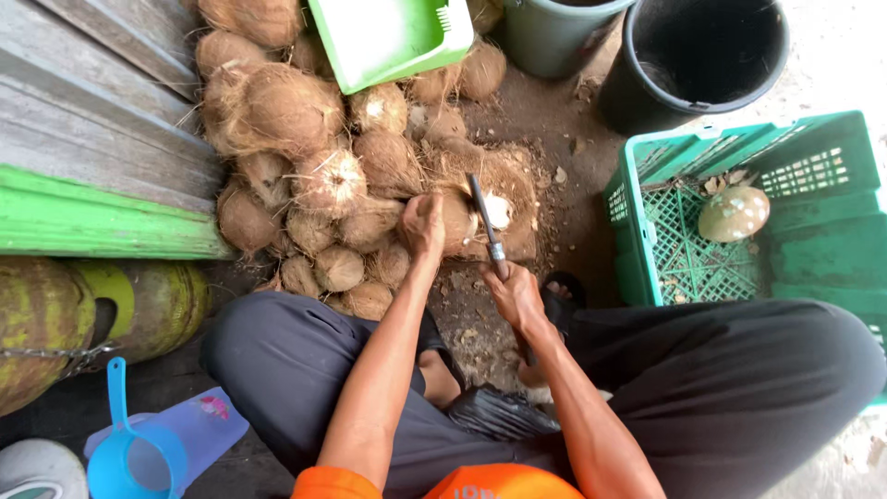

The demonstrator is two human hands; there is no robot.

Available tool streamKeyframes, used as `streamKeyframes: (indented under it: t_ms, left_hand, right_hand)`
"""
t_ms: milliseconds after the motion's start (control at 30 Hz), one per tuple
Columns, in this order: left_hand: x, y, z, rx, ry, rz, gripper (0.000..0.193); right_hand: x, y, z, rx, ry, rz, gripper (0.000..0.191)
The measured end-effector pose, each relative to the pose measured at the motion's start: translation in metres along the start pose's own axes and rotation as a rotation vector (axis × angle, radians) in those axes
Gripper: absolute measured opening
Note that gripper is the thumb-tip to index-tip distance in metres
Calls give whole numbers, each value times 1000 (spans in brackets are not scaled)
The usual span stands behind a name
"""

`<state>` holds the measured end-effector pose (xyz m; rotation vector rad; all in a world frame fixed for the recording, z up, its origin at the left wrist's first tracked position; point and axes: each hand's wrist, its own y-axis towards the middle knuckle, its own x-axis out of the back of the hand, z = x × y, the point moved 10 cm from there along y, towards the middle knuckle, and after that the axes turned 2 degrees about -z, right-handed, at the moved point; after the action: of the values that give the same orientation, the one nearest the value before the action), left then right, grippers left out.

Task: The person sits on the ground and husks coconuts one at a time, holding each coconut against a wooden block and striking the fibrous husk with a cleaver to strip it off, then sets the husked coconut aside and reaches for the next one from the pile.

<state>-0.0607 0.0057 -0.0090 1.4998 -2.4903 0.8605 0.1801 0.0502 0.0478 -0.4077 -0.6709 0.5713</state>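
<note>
Down at the centre of the frame, the left hand (423, 225) is clenched over a husked coconut (459, 220) resting on the dirt, while the right hand (514, 294) grasps the handle of a cleaver (485, 225) whose blade lies against the nut. Just left sits a pile of fibrous coconuts (305, 176). At right, a green plastic crate (813, 240) holds one peeled coconut (734, 213).

An outdoor coconut-husking spot on bare dirt ground (554, 120): a heap of husked coconuts (314, 176) at upper centre, buckets (693, 55) at the top, a green crate (813, 212) right, a weathered plank wall (83, 83) upper left.
</note>
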Motion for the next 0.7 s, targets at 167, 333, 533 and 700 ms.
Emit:
streamKeyframes:
  t_ms: [167, 333, 533, 700]
  left_hand:
    - [10, 4, -11, -85, -221, 28, 52]
    - [2, 11, -7, -94, -138, 45, 60]
    - [-2, 11, -21, -136, -29, -55, 57]
    - [-10, 7, -20, -121, 56, -66, 52]
  right_hand:
    - [3, -14, 21, 247, 2, -78, 34]
    - [-1, -22, 22, 156, 27, -12, 31]
    - [22, -24, 39, -4, 396, 37, 33]
    - [46, -30, 60, 154, 535, -80, 41]
